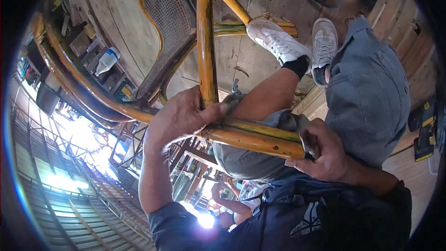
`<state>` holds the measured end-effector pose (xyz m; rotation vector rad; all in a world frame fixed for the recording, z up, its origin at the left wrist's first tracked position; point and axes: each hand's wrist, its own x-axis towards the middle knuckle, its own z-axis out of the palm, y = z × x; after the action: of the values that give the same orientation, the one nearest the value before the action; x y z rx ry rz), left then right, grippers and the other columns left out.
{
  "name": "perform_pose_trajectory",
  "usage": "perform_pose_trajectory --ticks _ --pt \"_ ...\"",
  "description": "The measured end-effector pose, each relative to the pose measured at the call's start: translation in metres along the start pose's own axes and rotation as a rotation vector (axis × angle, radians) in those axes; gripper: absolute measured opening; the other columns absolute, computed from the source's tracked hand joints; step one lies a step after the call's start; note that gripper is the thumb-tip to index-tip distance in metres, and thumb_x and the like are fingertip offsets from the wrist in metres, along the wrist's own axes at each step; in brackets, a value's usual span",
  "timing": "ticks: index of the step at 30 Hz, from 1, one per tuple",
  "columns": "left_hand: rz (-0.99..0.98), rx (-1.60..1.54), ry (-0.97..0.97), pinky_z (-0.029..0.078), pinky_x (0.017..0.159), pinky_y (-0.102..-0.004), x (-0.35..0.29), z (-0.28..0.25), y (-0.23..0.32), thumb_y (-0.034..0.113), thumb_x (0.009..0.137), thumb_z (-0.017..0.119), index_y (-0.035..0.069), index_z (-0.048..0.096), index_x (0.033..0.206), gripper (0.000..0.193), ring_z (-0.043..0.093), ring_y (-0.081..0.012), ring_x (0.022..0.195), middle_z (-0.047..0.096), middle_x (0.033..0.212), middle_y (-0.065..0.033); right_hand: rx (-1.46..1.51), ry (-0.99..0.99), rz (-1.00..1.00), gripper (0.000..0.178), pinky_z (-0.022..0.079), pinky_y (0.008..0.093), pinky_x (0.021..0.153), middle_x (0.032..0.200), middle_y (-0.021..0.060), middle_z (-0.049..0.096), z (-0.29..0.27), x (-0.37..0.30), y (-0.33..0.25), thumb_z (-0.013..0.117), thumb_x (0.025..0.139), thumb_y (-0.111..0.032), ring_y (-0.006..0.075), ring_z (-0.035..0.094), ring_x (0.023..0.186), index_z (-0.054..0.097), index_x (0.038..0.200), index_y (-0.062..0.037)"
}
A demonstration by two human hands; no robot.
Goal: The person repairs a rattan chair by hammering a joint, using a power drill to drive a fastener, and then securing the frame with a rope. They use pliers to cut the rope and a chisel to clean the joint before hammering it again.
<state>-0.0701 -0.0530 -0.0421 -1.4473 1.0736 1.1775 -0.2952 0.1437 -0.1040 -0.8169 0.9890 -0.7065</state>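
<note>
A glossy, amber-brown rattan chair frame [206, 46] with dark streaks leans across my lap. My left hand [179, 114] is wrapped round the joint where an upright pole meets a horizontal one, its thumb over the top. My right hand [327, 153] is closed at the free end of the horizontal pole [255, 139], with a small dark brown piece [310, 145] in its fingers against the cut end. Whether that piece is sandpaper or cloth I cannot tell. The chair's woven cane panel [169, 14] with its curved rim stands beyond my left hand.
My white sneakers [278, 42] rest on wooden boards [241, 69], close to a lower rail. A white bottle [108, 60] lies among clutter at left. A black and yellow item [423, 130] lies at far right. Another person [237, 204] is near my left side.
</note>
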Motion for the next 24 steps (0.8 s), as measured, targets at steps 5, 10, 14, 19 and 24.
perform_pose_trajectory --ticks 5,10,14,19,24 --pt "-0.027 -0.023 -0.003 0.044 0.055 -0.0296 0.004 -0.002 -0.004 0.05 0.074 0.066 0.0 0.059 0.086 0.052 0.056 -0.0142 0.061 0.058 0.066 -0.0075 -0.017 -0.13 0.063 0.057 0.043 0.0385 0.066 0.084 0.011 0.048 -0.005 0.009 0.002 0.081 0.068 -0.024 0.0243 0.052 0.075 0.045 0.106 -0.003" --pt "-0.023 -0.051 0.026 0.043 0.055 -0.0285 0.002 0.0 0.0 0.047 0.073 0.067 0.0 0.058 0.084 0.049 0.056 -0.0135 0.06 0.058 0.066 -0.0068 0.039 -0.293 0.294 0.064 0.044 0.0398 0.076 0.09 0.0142 0.051 -0.009 0.021 -0.004 0.082 0.066 -0.028 0.0283 0.056 0.085 0.044 0.109 -0.0008" --pt "-0.016 -0.024 0.006 0.045 0.057 -0.0313 0.004 -0.001 -0.004 0.044 0.075 0.066 0.001 0.058 0.082 0.045 0.057 -0.016 0.06 0.058 0.065 -0.0076 0.106 -0.353 0.315 0.063 0.045 0.0374 0.076 0.09 0.0119 0.051 -0.018 0.024 0.0 0.082 0.067 -0.029 0.0243 0.056 0.086 0.044 0.109 -0.0008" --pt "-0.018 0.005 -0.004 0.047 0.065 -0.0358 0.004 0.0 -0.007 0.043 0.075 0.067 -0.001 0.059 0.084 0.045 0.061 -0.0223 0.068 0.061 0.069 -0.0126 0.583 -0.191 0.525 0.045 0.044 0.0295 0.072 0.081 0.0028 0.047 -0.026 0.022 0.021 0.076 0.075 -0.024 0.0116 0.051 0.078 0.046 0.102 -0.0042" --pt "-0.08 0.05 0.028 0.048 0.066 -0.0388 0.0 0.003 0.0 0.039 0.072 0.07 -0.001 0.058 0.091 0.046 0.064 -0.0295 0.071 0.062 0.072 -0.0164 0.59 -0.043 0.498 0.028 0.042 0.0274 0.07 0.08 0.0007 0.046 -0.033 0.033 0.013 0.066 0.081 -0.015 0.0089 0.046 0.074 0.046 0.098 -0.0054"
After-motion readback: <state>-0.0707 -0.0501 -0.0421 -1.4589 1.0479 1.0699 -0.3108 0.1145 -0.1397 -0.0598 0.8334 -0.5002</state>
